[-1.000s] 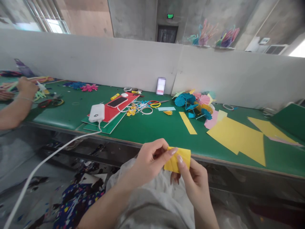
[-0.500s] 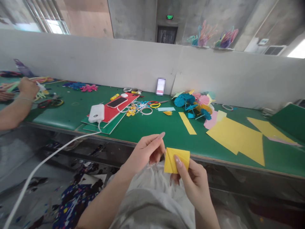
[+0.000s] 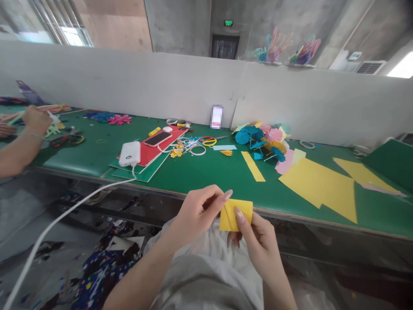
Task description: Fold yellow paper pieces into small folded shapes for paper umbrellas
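Nearest us, over our lap and just off the front edge of the surface (image 3: 219,174), we are holding the folded yellow paper (image 3: 230,219). Our right hand (image 3: 263,241) is pinching its right half, thumb lying flat on top and fingers backing it, probably keeping the layers from springing open. Our left hand (image 3: 198,213) is hovering or lightly touching at the upper left corner; we cannot tell whether it is gripping.

Left of us, a white cable (image 3: 80,195) is hanging past the front edge, possibly snagging a sleeve on that side. It is running from a power bank (image 3: 129,153) that is sitting on the near end of a red board (image 3: 147,156), a flat phone (image 3: 158,138) lying beyond.

Right of centre, a yellow strip (image 3: 253,167) is lying apart, within reach; farther right, a large yellow sheet (image 3: 322,187) is spreading close to the front edge, taking up room.

Farther back, scissors (image 3: 210,141) and a tape roll (image 3: 198,150) are lying among scraps; paper umbrellas (image 3: 248,134) are crowding towards the back edge. An upright phone (image 3: 217,117) is facing us there, perhaps for viewing. Near the left end, a co-worker's hand (image 3: 37,120) is working.
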A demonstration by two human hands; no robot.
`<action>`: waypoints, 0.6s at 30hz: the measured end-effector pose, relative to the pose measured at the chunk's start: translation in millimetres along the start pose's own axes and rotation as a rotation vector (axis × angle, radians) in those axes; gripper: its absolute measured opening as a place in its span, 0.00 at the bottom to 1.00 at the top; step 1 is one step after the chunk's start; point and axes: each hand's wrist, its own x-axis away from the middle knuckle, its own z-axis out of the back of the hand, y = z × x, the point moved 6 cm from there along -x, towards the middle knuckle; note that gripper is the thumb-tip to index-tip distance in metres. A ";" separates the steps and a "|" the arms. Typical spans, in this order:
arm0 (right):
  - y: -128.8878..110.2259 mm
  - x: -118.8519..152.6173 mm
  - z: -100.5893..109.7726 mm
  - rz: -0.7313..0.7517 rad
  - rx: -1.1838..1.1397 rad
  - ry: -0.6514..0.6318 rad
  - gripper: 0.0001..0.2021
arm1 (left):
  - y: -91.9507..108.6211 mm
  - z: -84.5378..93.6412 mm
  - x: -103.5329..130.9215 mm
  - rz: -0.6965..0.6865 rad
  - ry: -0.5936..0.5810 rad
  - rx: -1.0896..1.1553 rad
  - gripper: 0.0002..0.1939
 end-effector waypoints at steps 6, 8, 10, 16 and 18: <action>0.8 -1.4 0.1 -0.016 0.018 -0.004 0.18 | 0.9 0.4 0.9 -0.037 -0.027 -0.060 0.18; 0.0 -1.3 0.7 -0.001 0.031 0.008 0.18 | -0.4 -0.2 0.6 -0.036 -0.029 -0.028 0.18; -1.3 -1.0 1.7 0.019 0.039 0.033 0.19 | -2.2 -2.0 0.1 -0.033 -0.038 0.015 0.17; -3.2 -0.3 1.5 0.056 0.077 0.073 0.18 | -6.6 -5.7 2.0 -0.036 -0.013 -0.013 0.18; -3.4 -0.5 1.2 0.074 0.106 0.073 0.18 | -7.2 -5.5 2.8 -0.046 0.018 -0.030 0.18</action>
